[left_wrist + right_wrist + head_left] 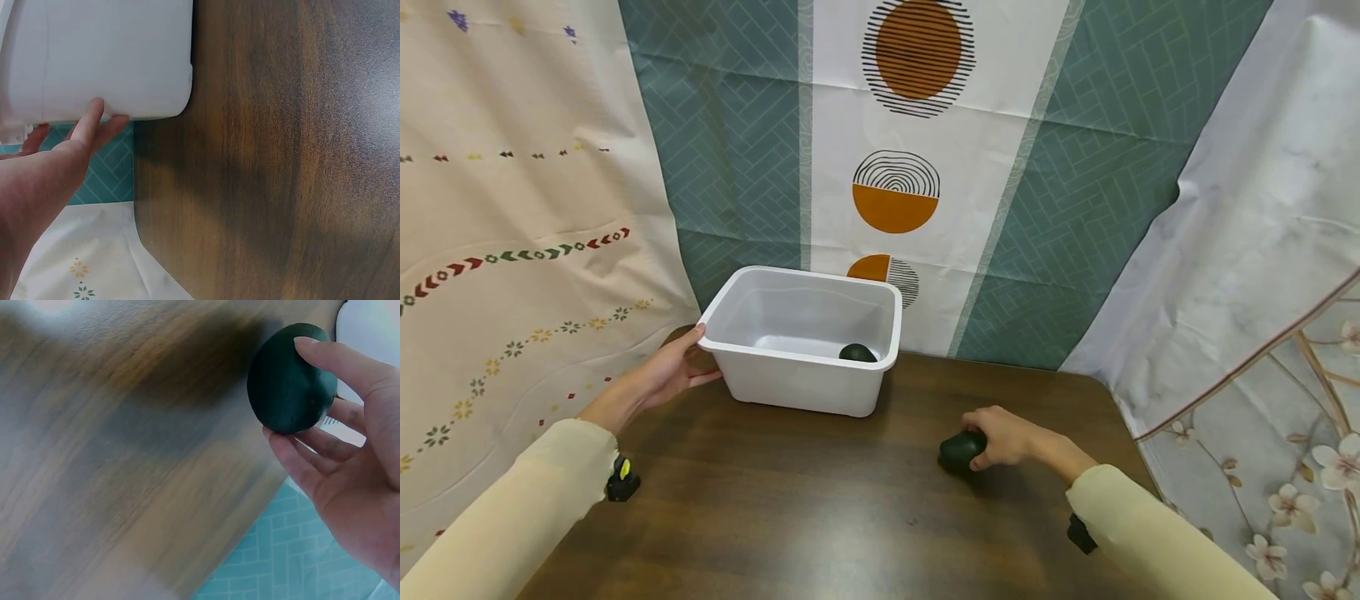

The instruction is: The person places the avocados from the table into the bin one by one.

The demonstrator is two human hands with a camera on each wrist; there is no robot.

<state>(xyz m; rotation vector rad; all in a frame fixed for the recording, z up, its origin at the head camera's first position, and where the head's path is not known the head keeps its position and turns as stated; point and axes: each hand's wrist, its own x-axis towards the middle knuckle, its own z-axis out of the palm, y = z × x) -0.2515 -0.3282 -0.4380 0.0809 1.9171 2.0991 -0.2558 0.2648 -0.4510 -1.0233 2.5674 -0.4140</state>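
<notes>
My right hand holds a dark green avocado low over the right part of the table. In the right wrist view, thumb and fingertips grip the smooth avocado from opposite sides. At the left, my left hand holds the near left corner of a white plastic bin, with one fingertip up at the rim. The left wrist view has the fingers against the bin's side wall. A second dark avocado lies inside the bin, toward its right end, partly hidden by the front rim.
A brown wooden table carries the bin near its back edge. Behind hangs a green and white curtain. Patterned cloths stand at the left and at the right, close along the table's sides.
</notes>
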